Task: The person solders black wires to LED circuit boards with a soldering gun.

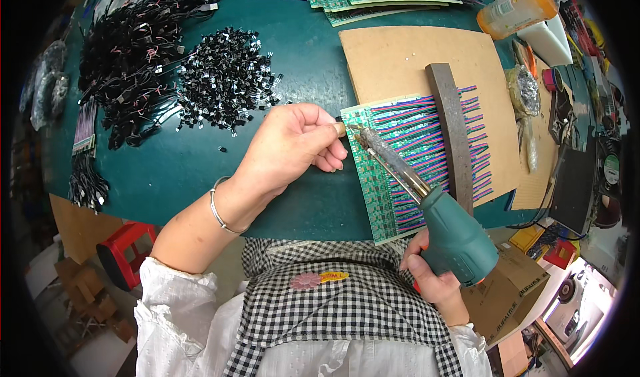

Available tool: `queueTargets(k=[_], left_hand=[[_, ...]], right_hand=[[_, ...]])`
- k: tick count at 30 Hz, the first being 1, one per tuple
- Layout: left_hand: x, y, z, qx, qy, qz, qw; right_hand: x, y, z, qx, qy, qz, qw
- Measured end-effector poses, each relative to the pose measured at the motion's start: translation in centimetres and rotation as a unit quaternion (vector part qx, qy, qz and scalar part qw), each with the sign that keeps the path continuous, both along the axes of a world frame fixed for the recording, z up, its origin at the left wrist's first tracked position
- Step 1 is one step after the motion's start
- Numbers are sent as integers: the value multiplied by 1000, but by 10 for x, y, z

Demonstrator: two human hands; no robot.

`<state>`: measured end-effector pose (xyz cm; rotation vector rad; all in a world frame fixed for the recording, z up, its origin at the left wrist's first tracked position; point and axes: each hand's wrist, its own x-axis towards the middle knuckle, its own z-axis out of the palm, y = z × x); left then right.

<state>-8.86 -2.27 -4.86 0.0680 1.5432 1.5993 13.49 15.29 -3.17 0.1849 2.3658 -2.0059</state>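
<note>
My left hand (283, 144) is closed in a pinch at the near-left top corner of a green circuit board panel (375, 200). A small black connector (339, 119) shows at its fingertips, against the panel's edge. My right hand (433, 280) grips a soldering gun (460, 237) by its teal handle. The gun's metal tip points up and left and ends beside the left fingertips, over the board. Rows of striped pink, blue and black wires (417, 147) run rightward from the panel. A dark flat bar (450, 120) lies across these wires.
A pile of small black connectors (227, 80) and a heap of black cables (130, 64) lie at left. Brown cardboard (393, 57) sits under the panel. More boards (360, 7) are stacked at the back, near an orange bottle (520, 9). A red stool (123, 254) stands below the table.
</note>
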Motion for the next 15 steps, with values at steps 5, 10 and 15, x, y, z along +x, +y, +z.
queueTargets(k=[5,10,15], left_hand=[[-1,0,1,2,-3,-2,1000],[0,0,0,0,3,2,1000],[1,-1,0,9,10,6,1000]], right_hand=[[3,-5,2,-30,-26,-36,999],[6,-5,1,-53,-44,-59,996],[8,-4,3,10,-21,-21,1000]])
